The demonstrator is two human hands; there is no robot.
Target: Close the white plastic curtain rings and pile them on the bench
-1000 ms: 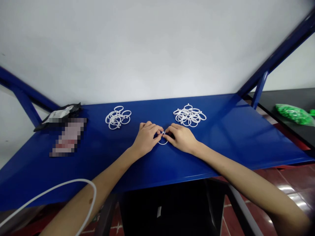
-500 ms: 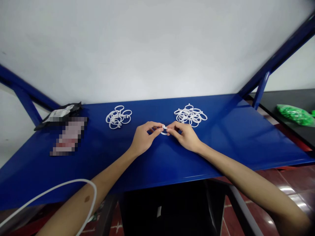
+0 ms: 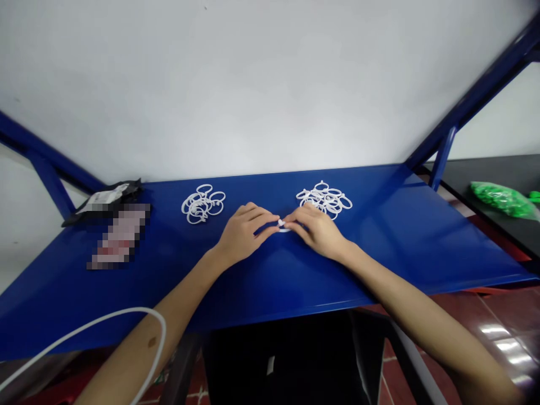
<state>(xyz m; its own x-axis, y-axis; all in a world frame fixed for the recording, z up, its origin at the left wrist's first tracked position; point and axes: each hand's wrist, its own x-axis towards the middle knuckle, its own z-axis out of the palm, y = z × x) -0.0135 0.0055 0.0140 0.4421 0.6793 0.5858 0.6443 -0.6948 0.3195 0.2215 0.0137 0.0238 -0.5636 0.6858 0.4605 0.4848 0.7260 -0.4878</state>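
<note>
Between my two hands is a small white plastic ring (image 3: 284, 229) with a knob-like clasp, held just over the blue table (image 3: 253, 287). My left hand (image 3: 244, 232) pinches it from the left with thumb and fingertips. From the other side my right hand (image 3: 316, 232) grips it, its fingers covering part of the loop. Behind my right hand lies a pile of similar white rings (image 3: 327, 198). A second pile of white rings (image 3: 202, 203) sits farther left, beyond my left hand.
At the far left lie a black plastic bag (image 3: 105, 199) and a blurred-out flat item (image 3: 120, 236). A white cable (image 3: 122, 311) loops across my left forearm. Blue frame bars (image 3: 442, 157) rise at the sides. A bag of green pieces (image 3: 504, 198) rests on a dark surface at right.
My left hand has shifted slightly left and its fingers have straightened a little. The ring's loop is more hidden by my fingers. The view has moved slightly.
</note>
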